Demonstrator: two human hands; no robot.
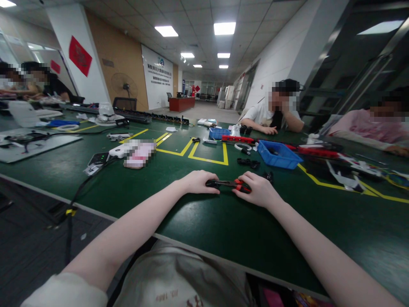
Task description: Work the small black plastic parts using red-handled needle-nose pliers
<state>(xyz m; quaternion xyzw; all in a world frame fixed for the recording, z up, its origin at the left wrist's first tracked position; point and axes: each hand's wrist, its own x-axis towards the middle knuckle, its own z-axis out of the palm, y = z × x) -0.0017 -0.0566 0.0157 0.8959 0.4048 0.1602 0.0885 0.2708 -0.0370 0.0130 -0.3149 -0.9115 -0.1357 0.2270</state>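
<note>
Red-handled needle-nose pliers (238,185) are in my right hand (260,189), whose fingers wrap round the grips. The metal jaws point left and reach a small black part (212,183) pinched in my left hand (200,182). What kind of part it is cannot be made out; fingers cover much of it. Both hands are closed, just above the green table (204,221). Beyond my right hand lie a bundle of black cables (248,163) and another small black piece (269,176), partly hidden by the hand.
A blue bin (277,154) with dark parts stands beyond my right hand, a smaller blue bin (219,133) farther back. To the left lie a pink phone (140,154) and a black cable (79,189) running over the edge. A person (275,108) sits across the table.
</note>
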